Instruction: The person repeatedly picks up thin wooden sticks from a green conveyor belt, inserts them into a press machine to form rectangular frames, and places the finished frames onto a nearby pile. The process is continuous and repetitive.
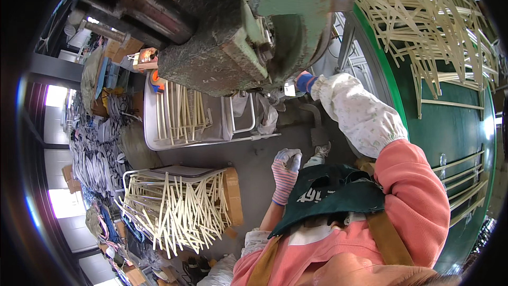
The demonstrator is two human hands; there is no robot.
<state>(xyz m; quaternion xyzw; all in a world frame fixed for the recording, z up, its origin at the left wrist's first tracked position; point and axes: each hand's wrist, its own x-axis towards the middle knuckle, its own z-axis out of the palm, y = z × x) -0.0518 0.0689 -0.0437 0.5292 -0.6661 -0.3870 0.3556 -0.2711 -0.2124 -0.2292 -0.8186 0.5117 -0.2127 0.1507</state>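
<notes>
A large green and black machine [217, 63] fills the upper middle, its paint worn. My right hand [305, 81], in a blue glove below a white patterned sleeve cover, reaches to the machine's lower edge. Its fingers are mostly hidden there, next to a small white patch. My left hand [286, 168], in a red, white and blue striped glove, hovers in front of my dark green apron [333, 193]. Its fingers are curled closed, apart from the machine; whatever they hold, if anything, does not show.
Pale thin strips lie in a grey tray [151, 127] left of the machine. A pile of cream strips [180, 214] rests on a rack beside cardboard [233, 196]. At right, a green table [452, 135] bears a tangled heap of strips [434, 26]. An orange tape dispenser [157, 81] sits by the tray.
</notes>
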